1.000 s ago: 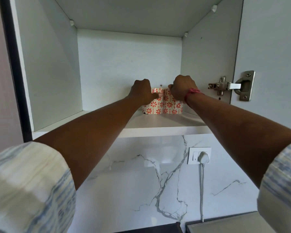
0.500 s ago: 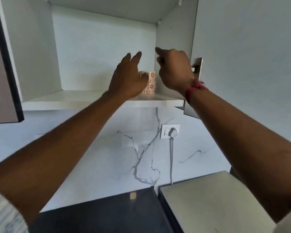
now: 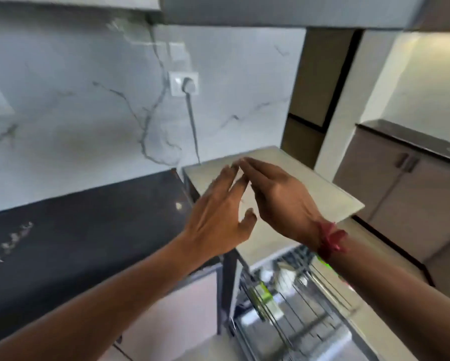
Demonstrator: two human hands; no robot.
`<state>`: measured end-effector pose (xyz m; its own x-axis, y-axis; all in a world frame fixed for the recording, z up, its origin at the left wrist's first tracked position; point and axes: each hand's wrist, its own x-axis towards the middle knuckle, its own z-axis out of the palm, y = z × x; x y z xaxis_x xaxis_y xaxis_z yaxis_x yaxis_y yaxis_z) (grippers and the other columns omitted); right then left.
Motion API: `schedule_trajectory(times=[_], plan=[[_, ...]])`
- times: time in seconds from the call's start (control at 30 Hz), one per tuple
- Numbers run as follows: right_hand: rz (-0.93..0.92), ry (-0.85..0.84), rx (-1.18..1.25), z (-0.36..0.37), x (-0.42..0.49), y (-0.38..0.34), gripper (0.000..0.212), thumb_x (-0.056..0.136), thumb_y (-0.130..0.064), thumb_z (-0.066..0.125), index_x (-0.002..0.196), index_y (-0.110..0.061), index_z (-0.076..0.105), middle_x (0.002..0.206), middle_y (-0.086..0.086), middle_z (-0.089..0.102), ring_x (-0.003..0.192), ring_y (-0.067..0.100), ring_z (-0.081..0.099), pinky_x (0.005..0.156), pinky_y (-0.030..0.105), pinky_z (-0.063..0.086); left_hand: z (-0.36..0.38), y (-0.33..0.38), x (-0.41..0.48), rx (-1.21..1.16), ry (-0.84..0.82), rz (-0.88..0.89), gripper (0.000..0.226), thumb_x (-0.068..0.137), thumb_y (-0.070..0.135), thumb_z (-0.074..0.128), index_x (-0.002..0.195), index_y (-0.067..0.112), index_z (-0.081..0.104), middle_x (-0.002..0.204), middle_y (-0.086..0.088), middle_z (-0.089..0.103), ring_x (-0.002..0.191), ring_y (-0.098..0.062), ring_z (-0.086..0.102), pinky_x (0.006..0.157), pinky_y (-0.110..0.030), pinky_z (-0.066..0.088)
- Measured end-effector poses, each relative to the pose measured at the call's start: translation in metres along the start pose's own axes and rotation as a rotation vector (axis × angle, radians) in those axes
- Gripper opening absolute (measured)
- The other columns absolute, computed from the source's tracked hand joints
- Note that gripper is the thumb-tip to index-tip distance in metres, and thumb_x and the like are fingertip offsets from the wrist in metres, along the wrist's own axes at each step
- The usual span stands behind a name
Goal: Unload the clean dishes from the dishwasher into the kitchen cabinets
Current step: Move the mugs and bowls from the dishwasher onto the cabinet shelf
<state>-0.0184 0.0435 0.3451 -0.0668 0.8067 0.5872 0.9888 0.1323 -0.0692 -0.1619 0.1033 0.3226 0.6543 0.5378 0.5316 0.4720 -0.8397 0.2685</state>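
My left hand (image 3: 220, 216) and my right hand (image 3: 278, 199) hang side by side in mid-air with straight fingers and hold nothing; their fingertips almost meet above the light top of the dishwasher (image 3: 304, 183). A red thread is tied round my right wrist. Below my right forearm the pulled-out wire rack (image 3: 304, 303) shows blurred white dishes (image 3: 286, 276) and a green item (image 3: 264, 295). The underside of the wall cabinet (image 3: 270, 11) runs along the top edge; its shelf and the patterned cups are out of view.
A black counter (image 3: 75, 243) lies at the left under the marble wall. A plugged socket (image 3: 183, 83) with a hanging cord sits on that wall. Beige lower cabinets (image 3: 406, 194) stand at the right, across a strip of floor.
Both hands have let go of the two patterned cups on the cabinet shelf and come down, empty. The view has swung down from the cabinet to the counter and the dishwasher rack.
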Motion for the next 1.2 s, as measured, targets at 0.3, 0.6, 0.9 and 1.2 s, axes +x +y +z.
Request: schedule_trajectory(times=[0.3,0.6,0.9,1.2], plan=[[0.493,-0.383,-0.010,0.002,-0.219,0.119,0.052,0.085,-0.002,0.052,0.136,-0.011,0.053,0.126,0.011,0.063,0.102,0.032,0.064,0.079,0.040,0.054,0.167,0.098,-0.074,-0.202,-0.533,-0.044,0.067,0.085,0.024,0.064,0.146,0.014,0.037,0.149,-0.013,0.044,0.132,-0.029,0.048,0.105,-0.036,0.041],[0.691,-0.587,0.117,0.153,-0.306,0.166,0.028,0.090,0.002,0.046,0.116,-0.005,0.054,0.113,0.007,0.062,0.094,0.025,0.065,0.073,0.030,0.057,0.349,0.062,-0.060,-0.171,-0.717,-0.193,0.057,0.087,0.014,0.063,0.140,0.005,0.043,0.139,-0.013,0.053,0.122,-0.027,0.055,0.100,-0.037,0.047],[0.958,-0.482,0.320,0.338,-0.305,0.242,0.054,0.094,-0.028,0.057,0.144,-0.016,0.038,0.137,0.017,0.048,0.108,0.032,0.061,0.091,0.034,0.049,0.507,-0.034,-0.051,-0.012,-0.730,-0.351,0.059,0.086,0.002,0.065,0.141,0.005,0.044,0.140,-0.018,0.052,0.129,-0.031,0.050,0.106,-0.038,0.044],[1.168,-0.351,0.460,0.428,-0.307,0.265,0.059,0.079,-0.044,0.074,0.132,-0.024,0.057,0.123,0.008,0.064,0.110,0.026,0.059,0.091,0.033,0.050,0.563,-0.060,-0.055,0.026,-0.597,-0.292,0.024,0.091,0.007,0.062,0.112,0.014,0.069,0.114,-0.013,0.064,0.085,-0.015,0.057,0.064,-0.019,0.041]])
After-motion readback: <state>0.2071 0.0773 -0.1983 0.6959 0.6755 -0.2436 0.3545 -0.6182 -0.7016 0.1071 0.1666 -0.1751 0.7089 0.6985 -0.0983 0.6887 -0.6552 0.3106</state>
